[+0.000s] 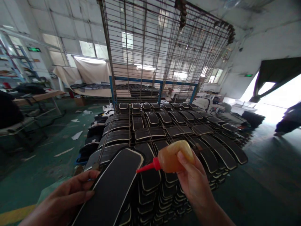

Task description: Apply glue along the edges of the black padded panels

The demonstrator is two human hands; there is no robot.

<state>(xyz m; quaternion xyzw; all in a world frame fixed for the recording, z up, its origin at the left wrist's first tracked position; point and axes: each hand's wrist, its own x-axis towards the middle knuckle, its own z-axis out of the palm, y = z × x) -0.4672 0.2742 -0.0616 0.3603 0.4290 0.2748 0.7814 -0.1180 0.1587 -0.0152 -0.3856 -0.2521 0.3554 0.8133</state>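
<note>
My left hand (pixel 70 191) grips the left edge of a long black panel (pixel 113 185) with a rounded top and a pale line of glue around its border. In my right hand (pixel 194 179) is a squeeze bottle (pixel 175 156) of amber liquid, tipped sideways with its red nozzle pointing left. The nozzle tip meets the panel's upper right edge, on the pale line. Fingers of my right hand wrap round the bottle's body. Behind the panel, several similar black pieces with pale borders (pixel 150 133) lie in rows on a wire rack.
Raised wire rack shelves (pixel 150 47) stand upright behind a blue frame (pixel 136 80). Stacked racks of black pieces fill the space below. Left, a work table (pixel 39 94) and paper scraps (pixel 77 135) on the green floor. A dark figure (pixel 290 119) is at the far right.
</note>
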